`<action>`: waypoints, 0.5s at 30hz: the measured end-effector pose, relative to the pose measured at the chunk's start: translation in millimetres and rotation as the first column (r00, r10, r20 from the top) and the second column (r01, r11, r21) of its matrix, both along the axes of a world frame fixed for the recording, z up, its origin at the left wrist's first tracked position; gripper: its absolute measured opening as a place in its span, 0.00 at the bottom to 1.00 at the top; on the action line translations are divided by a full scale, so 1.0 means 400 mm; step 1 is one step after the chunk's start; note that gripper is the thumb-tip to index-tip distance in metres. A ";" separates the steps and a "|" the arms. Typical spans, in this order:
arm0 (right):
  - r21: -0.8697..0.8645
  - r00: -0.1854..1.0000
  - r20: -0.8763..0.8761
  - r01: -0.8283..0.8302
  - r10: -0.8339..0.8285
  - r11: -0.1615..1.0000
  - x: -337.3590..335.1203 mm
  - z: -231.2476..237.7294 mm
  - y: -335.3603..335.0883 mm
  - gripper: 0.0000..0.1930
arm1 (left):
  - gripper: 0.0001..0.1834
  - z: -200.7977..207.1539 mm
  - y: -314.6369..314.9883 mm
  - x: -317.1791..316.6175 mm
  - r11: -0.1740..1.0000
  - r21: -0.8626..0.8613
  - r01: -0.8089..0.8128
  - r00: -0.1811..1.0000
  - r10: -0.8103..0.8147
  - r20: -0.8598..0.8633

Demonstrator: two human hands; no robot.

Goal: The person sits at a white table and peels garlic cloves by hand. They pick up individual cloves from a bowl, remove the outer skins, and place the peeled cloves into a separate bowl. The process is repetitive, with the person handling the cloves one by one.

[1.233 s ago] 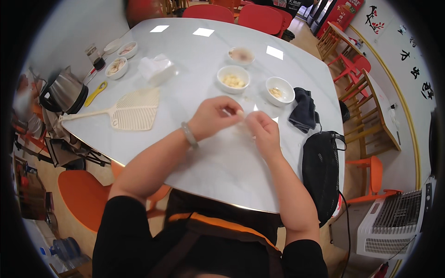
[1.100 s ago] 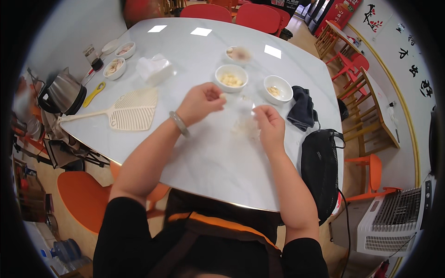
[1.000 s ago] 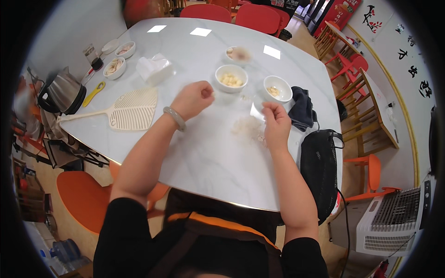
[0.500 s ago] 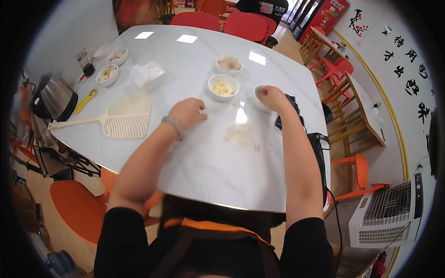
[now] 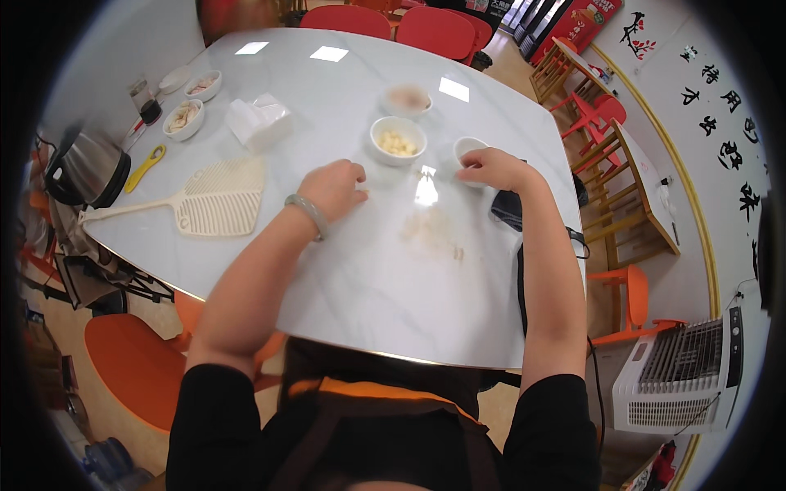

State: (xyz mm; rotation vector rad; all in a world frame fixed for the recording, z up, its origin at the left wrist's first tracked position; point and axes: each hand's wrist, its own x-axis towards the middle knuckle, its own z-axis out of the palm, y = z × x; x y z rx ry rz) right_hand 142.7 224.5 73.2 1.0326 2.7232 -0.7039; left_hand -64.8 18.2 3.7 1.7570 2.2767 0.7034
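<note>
My right hand [image 5: 498, 172] is at the near rim of a small white bowl [image 5: 463, 147], whose contents I cannot see. Its fingers are pinched together, and whatever is between them is hidden. My left hand [image 5: 330, 191], with a pale bangle on its wrist, hovers low over the table with thumb and forefinger apart. Nothing shows plainly in the gap. Between the hands and farther off stands a bowl of peeled garlic cloves [image 5: 397, 142]. Behind it is a blurred bowl [image 5: 408, 100] with pinkish contents. Thin pale skins [image 5: 429, 229] lie scattered on the tabletop near my right forearm.
To the left lie a cream slotted fan-shaped scoop [image 5: 221, 196], a yellow-handled peeler [image 5: 146, 168] and a steel kettle [image 5: 88, 170]. Two filled bowls, one being the nearer bowl [image 5: 184, 120], and a tissue pack [image 5: 259, 120] stand farther back. Dark cloth [image 5: 508, 209] lies by my right arm.
My right hand has drawn back from inside the right-hand bowl to its near rim. The left hand stays in nearly the same spot, its fingers slightly shifted. The whole view has shifted a little.
</note>
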 end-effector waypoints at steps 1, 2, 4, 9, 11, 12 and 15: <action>0.008 1.000 0.009 -0.015 0.015 1.000 0.001 -0.003 0.003 0.18 | 0.13 -0.003 0.002 0.000 1.000 0.004 0.008 1.000 -0.008 -0.002; 0.016 0.999 0.018 -0.031 0.030 0.999 0.000 -0.006 0.006 0.17 | 0.12 -0.006 0.004 0.000 1.000 0.008 0.016 1.000 -0.016 -0.004; 0.024 0.999 0.012 -0.040 0.040 0.999 -0.003 -0.011 0.009 0.17 | 0.11 -0.009 0.005 -0.003 0.999 0.026 0.025 1.000 -0.025 -0.008; -0.050 0.994 -0.103 0.027 -0.032 0.998 0.013 -0.022 0.018 0.15 | 0.10 0.000 -0.001 -0.001 0.998 0.057 0.032 0.999 -0.030 -0.040; -0.076 0.989 -0.136 0.044 -0.054 0.996 0.024 -0.028 0.029 0.14 | 0.10 -0.004 0.003 0.002 0.998 0.052 0.030 0.999 -0.028 -0.038; -0.090 0.986 -0.155 0.044 -0.058 0.995 0.025 -0.028 0.031 0.14 | 0.10 -0.004 0.003 0.001 0.999 0.049 0.023 0.999 -0.021 -0.037; -0.105 0.986 -0.157 0.031 -0.048 0.994 0.029 -0.029 0.039 0.14 | 0.11 -0.002 0.008 -0.001 0.999 0.041 0.027 0.999 -0.026 -0.036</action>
